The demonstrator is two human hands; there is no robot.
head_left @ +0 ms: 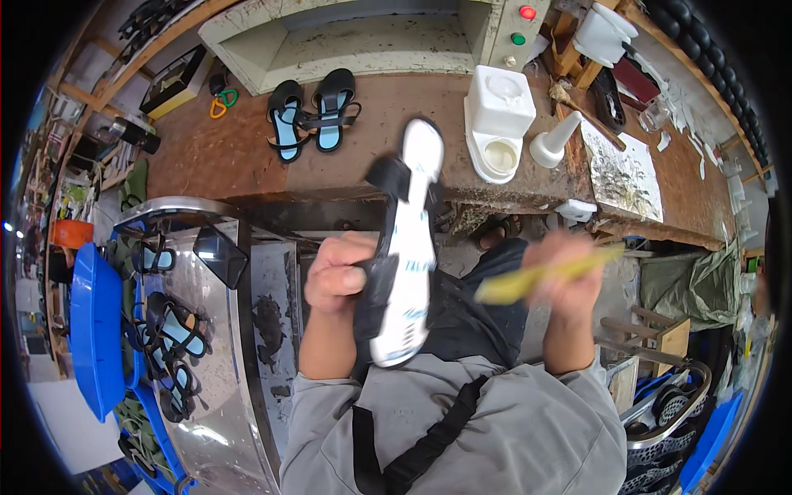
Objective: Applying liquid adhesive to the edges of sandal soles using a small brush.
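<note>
A person in a grey long-sleeved top is holding a white-soled sandal with black straps (pixel 406 247) upright over the lap, its toe end pointing up toward the brown, worn wooden workbench (pixel 223 153). The left hand (pixel 337 276) is gripping the sandal at its middle, fingers curled tightly around the black strap and the edge of the sole. The right hand (pixel 565 280) is closing its fingers around a long yellow tool (pixel 544 275), blurred with motion, whose tip is pointing left toward the sandal without touching it; what kind of tool it is cannot be told.

On the bench top, a finished pair of black-strapped sandals with light blue insoles (pixel 312 114) is lying side by side, well apart from the hands. To their right a white plastic boxy container (pixel 499 111) is standing just beside a white cone-shaped funnel (pixel 551 142). A pale machine housing with a red and a green button (pixel 520 25) is sitting at the far edge.

At the person's left, more black sandals with blue insoles (pixel 169 338) are lying along a curved shiny metal table (pixel 219 412), next to a blue plastic tray (pixel 95 330).
</note>
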